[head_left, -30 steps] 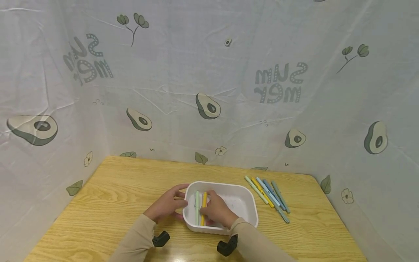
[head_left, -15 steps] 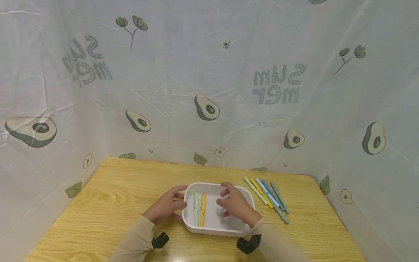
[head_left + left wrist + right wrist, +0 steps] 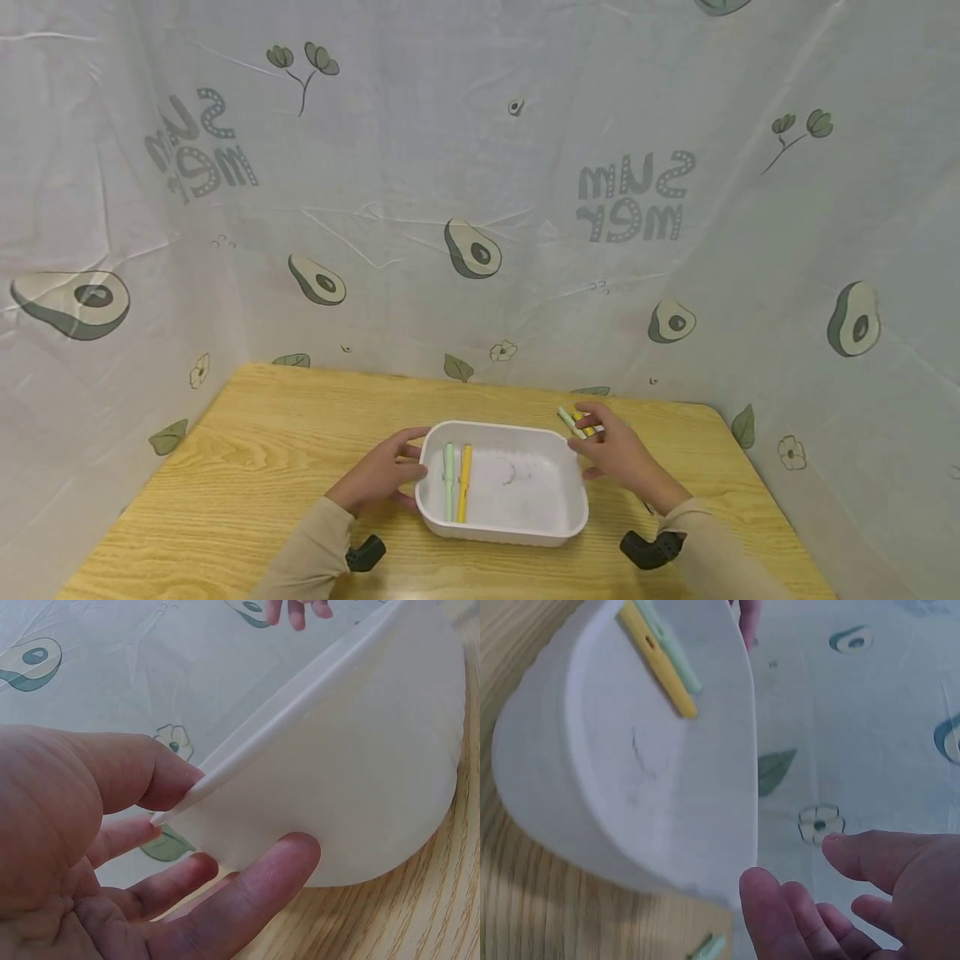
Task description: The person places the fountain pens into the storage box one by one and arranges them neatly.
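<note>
A white plastic bin (image 3: pixel 525 492) sits in the middle of the table. My left hand (image 3: pixel 382 471) holds its left side, thumb at the rim and other fingers against the outer wall in the left wrist view. Inside, at the left, a light green pen (image 3: pixel 449 483) and a yellow pen (image 3: pixel 464 483) lie side by side, apart. My right hand (image 3: pixel 618 450) is just beyond the bin's right end, fingers loosely bent and holding nothing. It hovers over the loose pens (image 3: pixel 567 421) and hides most of them; pale green and yellow ends show.
The wooden table (image 3: pixel 322 417) extends around the bin. A pale curtain (image 3: pixel 390 167) printed with avocados stands behind and at both sides. Black wrist mounts (image 3: pixel 365 553) are strapped to both forearms.
My right hand has let go of the yellow pen in the bin, lifted out over the right rim and moved to the loose pens. The left hand stays at the bin.
</note>
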Motion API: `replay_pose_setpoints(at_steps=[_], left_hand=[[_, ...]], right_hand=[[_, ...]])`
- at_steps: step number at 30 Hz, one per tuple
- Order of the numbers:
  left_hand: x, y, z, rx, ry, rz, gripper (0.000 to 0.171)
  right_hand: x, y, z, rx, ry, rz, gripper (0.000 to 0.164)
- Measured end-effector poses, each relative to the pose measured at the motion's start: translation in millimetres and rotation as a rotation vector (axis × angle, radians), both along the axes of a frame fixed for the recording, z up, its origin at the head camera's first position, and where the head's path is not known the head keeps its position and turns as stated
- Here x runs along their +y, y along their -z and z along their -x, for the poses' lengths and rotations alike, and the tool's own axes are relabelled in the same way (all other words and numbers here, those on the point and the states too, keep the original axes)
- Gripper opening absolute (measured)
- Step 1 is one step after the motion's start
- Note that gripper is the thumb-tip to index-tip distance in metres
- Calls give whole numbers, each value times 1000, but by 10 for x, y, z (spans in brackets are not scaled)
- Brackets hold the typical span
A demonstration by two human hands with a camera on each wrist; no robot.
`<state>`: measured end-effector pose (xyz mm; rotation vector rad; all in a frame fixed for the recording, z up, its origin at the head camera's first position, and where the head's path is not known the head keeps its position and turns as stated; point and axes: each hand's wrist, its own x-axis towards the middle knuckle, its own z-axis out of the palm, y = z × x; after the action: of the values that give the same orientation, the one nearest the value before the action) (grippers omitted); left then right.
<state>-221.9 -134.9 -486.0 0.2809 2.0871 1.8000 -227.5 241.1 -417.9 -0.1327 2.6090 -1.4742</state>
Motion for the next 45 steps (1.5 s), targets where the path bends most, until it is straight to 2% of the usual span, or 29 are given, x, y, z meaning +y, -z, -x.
replay_pose_setpoints(at_steps=[5, 14, 23, 39, 45], left_hand=[[-21, 31, 6, -5, -8, 2, 67], [-28, 66, 4, -12, -15, 8, 67], [-28, 44, -4, -12, -7, -7, 67], [-18, 49, 23, -11, 2, -21, 66], [-20, 42, 27, -6, 26, -48, 68]], right_hand=[[241, -28, 21, 0, 27, -12, 66], [661, 112, 111, -19, 57, -26, 69], [933, 186, 143, -51, 92, -7, 69], [1365, 389, 183, -63, 103, -103, 63], [1459, 487, 217, -54, 106, -251, 60]])
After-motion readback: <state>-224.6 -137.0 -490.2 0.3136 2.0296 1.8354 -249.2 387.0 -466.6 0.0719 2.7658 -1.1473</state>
